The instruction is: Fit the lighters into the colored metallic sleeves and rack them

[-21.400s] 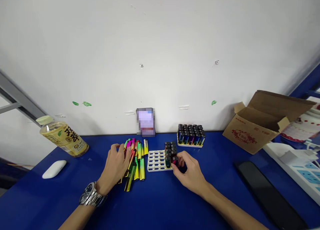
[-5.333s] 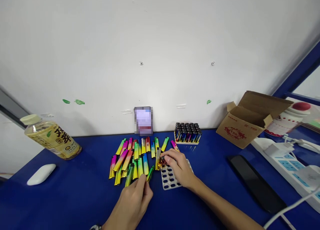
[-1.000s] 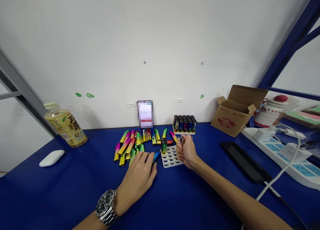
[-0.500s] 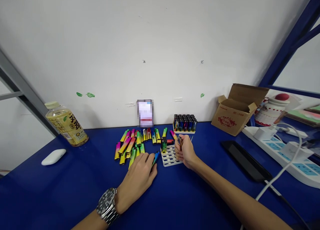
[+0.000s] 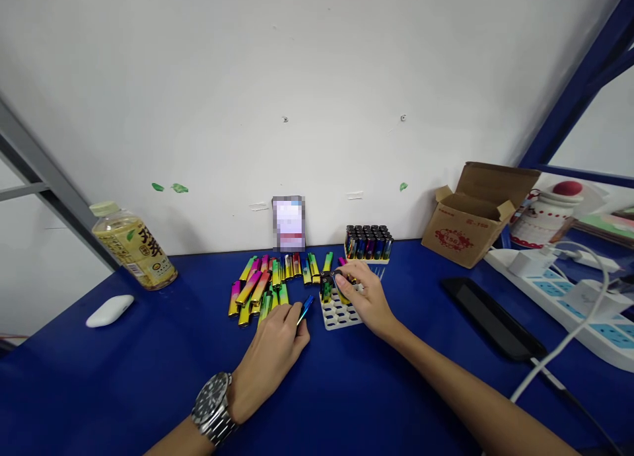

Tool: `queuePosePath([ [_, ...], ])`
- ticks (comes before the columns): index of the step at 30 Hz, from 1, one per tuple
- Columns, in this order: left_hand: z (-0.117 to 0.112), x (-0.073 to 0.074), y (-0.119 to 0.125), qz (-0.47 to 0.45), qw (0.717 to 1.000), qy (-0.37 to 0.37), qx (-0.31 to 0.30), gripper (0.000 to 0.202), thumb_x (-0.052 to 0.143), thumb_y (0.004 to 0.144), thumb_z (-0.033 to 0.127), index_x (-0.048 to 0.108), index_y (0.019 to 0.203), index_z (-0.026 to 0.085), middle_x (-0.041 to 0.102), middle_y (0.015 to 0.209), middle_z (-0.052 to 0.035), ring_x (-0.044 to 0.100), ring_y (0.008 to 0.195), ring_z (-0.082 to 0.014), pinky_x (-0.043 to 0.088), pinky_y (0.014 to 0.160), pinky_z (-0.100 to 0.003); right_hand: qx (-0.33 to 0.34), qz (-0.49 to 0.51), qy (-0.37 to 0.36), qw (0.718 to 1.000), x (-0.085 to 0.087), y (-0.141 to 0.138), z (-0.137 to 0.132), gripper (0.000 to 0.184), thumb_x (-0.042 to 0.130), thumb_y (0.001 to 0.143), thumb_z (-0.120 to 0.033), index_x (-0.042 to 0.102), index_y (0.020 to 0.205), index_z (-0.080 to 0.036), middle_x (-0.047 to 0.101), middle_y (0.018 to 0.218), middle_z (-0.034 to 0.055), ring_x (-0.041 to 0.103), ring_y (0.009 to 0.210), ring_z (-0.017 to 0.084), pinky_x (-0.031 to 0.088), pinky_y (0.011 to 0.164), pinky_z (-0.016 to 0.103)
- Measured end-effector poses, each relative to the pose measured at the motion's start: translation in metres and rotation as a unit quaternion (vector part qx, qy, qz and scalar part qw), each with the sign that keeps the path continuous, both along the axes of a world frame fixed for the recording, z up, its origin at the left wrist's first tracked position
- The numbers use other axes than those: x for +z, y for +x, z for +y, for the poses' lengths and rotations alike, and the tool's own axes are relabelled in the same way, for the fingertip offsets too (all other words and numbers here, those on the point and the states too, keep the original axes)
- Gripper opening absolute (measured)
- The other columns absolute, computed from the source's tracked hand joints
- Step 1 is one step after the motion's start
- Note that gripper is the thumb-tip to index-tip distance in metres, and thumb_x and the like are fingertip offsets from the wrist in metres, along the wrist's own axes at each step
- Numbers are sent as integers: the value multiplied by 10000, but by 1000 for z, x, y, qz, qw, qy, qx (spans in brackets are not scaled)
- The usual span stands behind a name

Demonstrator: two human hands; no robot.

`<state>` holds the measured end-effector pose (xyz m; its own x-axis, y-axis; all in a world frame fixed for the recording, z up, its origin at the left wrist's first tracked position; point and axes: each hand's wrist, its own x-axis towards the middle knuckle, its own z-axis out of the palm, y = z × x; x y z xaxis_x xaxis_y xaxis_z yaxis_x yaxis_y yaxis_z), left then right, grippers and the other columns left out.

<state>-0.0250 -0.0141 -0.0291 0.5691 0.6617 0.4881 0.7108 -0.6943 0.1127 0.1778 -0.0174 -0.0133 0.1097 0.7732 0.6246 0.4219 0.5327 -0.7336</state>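
Here, we see the left hand (image 5: 277,340) pinching a blue lighter (image 5: 306,307), its end sticking out. The right hand (image 5: 369,299) holds another lighter (image 5: 343,299) nearly upright at the near rack (image 5: 335,315), probably because its holes take them standing; whether seated, we cannot tell. Few lighters (image 5: 325,289) stand there. The far rack (image 5: 374,261) looks filled; the open carton (image 5: 453,239) hides its inside.

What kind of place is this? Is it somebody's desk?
It's probably somebody's indoor desk, though I can't tell whether it's at home or at work. A blue tabletop stands against a white wall, with a drink bottle and a power strip on it.
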Motion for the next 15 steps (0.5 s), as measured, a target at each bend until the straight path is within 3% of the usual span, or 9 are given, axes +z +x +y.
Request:
queuePosePath([
  [5,1,0,0,-58,998,3,1,280,420,880,188,602,1074,100,683,872,-117,671,743,-220,552,658,-336,31,0,6,999,-4,1,-2,142,572,849,-261,665,798,-167,612,548,3,620,473,163,492,486,269],
  [9,-1,3,3,-113,994,-9,-2,274,441,890,221,589,1085,100,699,888,-102,682,757,-202,557,687,-315,31,-24,18,999,-6,0,-3,74,580,833,-218,638,805,-181,650,584,0,680,478,181,516,442,241],
  [15,-4,7,5,-159,987,-14,-23,231,469,899,249,569,1075,138,706,882,-61,686,753,-162,559,679,-255,32,-89,43,995,-6,0,-4,90,519,873,-206,591,823,-186,664,655,10,655,446,137,478,405,198],
])
